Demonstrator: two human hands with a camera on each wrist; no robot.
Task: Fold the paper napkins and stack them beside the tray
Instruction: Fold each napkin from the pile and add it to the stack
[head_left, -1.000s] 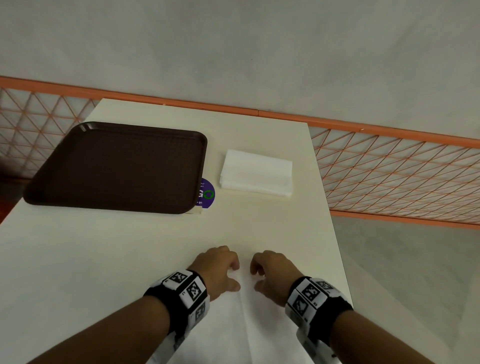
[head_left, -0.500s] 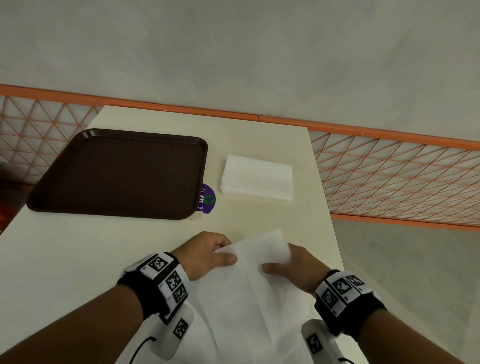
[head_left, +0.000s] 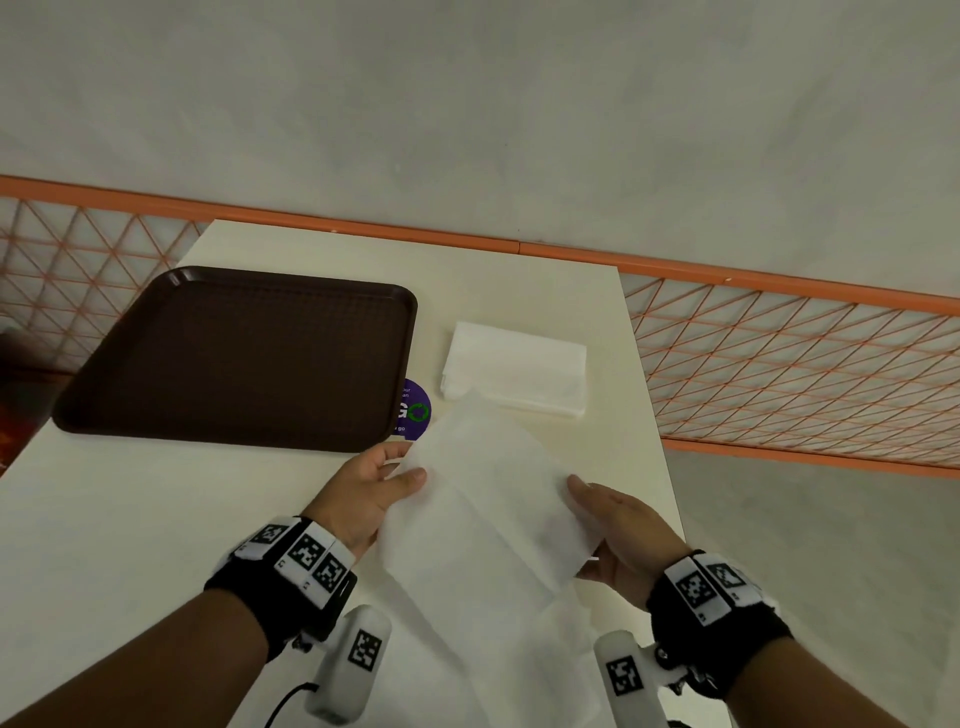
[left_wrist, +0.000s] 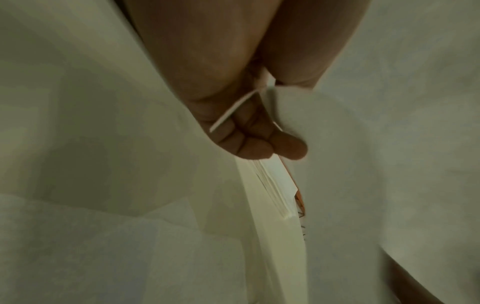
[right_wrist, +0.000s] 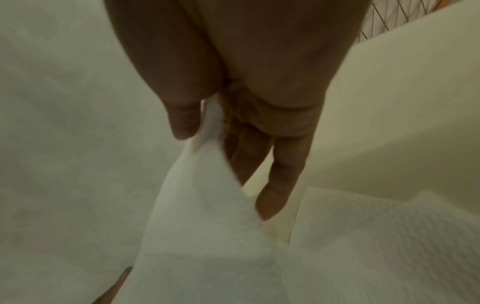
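A white paper napkin (head_left: 488, 499) hangs lifted above the table between both hands, folded over. My left hand (head_left: 384, 475) pinches its left edge between thumb and fingers. My right hand (head_left: 592, 512) pinches its right edge, thumb on top. The left wrist view shows curled fingers (left_wrist: 249, 144) against the napkin (left_wrist: 337, 144). The right wrist view shows the thumb and fingers (right_wrist: 280, 174) with the napkin (right_wrist: 202, 205) between them. A stack of folded napkins (head_left: 517, 369) lies right of the dark brown tray (head_left: 239, 358). More unfolded napkin sheets (head_left: 467, 665) lie below the hands.
A round purple sticker (head_left: 415, 410) sits at the tray's near right corner. The cream table (head_left: 130, 519) ends at its right edge (head_left: 665, 457) close to my right hand. An orange lattice railing (head_left: 779, 353) runs behind and right of the table.
Both hands went from resting low on the sheets to lifting one napkin up and away from me, towards the folded stack. The hands spread apart along its edges.
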